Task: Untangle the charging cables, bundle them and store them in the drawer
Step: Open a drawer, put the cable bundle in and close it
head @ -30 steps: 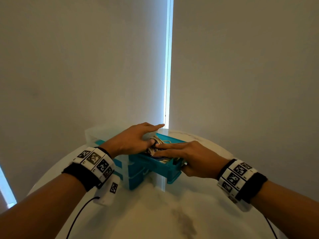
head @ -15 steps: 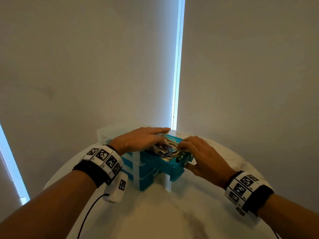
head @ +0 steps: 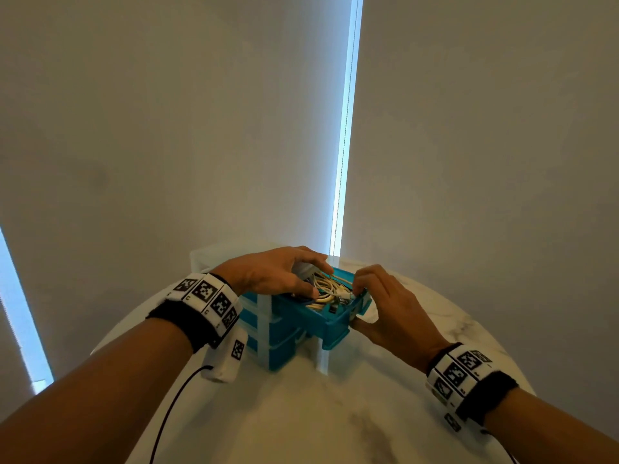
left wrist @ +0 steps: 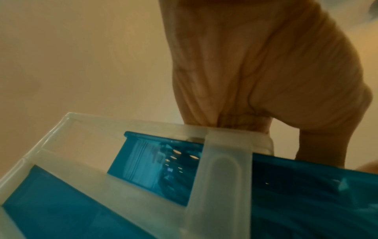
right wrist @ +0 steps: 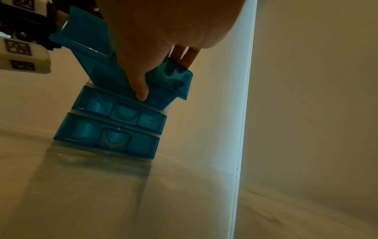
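Cables (head: 326,289) are best tucked down by the curled left hand (head: 274,272) at 10 o'clock (fingertips among the coils) while the open top drawer (head: 330,324) is gripped by the right hand (head: 388,306) at 3 o'clock.

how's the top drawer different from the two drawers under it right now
The top drawer is pulled out of the frame; the two lower drawers sit pushed in. The top drawer holds the coiled cables, with both hands at it; what the lower drawers hold cannot be told, and no hand is on them. All three are the same translucent teal plastic.
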`<action>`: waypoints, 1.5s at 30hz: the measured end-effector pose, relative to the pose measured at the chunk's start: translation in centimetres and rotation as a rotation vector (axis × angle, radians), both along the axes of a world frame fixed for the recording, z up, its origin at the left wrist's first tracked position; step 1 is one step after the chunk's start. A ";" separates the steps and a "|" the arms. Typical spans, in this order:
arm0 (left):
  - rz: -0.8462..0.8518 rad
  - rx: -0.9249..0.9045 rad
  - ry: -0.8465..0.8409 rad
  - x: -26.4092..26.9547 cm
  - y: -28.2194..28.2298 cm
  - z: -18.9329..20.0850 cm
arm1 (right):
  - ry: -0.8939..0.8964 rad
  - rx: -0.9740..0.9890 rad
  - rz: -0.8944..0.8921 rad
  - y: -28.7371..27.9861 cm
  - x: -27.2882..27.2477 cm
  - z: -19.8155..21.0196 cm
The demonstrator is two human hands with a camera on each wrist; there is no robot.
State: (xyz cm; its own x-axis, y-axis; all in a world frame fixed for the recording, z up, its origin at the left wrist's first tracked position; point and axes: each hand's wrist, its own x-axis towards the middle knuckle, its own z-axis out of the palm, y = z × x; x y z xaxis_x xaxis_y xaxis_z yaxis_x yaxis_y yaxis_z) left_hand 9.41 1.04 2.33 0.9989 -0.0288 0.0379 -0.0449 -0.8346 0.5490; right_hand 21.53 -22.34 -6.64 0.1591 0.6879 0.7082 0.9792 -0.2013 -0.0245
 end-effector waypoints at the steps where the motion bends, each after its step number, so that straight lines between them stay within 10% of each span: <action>1: -0.007 -0.005 0.002 0.0 -0.1 0.0 | -0.064 -0.001 0.006 0.0 0.0 -0.2; 6: -0.046 0.010 -0.008 0.0 -0.1 0.0 | -0.293 -0.064 0.064 0.3 -1.0 -0.7; 21: -0.037 -0.117 -0.029 0.4 0.6 -0.6 | -0.128 -0.053 -0.003 -0.5 0.0 0.2; 27: -0.032 -0.158 -0.020 1.2 1.4 -0.2 | -0.434 -0.198 -0.018 0.2 -0.2 -0.3; 45: 0.119 -0.357 -0.070 0.6 0.9 0.0 | 0.061 -0.188 0.108 2.0 -0.2 3.5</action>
State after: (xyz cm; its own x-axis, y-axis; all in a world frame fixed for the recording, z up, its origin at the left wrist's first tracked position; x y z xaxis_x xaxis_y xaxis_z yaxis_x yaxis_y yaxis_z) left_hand 9.99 1.91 2.32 0.9891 0.1144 0.0925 -0.0068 -0.5927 0.8054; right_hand 21.37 -20.30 -3.18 0.1157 0.8220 0.5576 0.9932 -0.1016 -0.0563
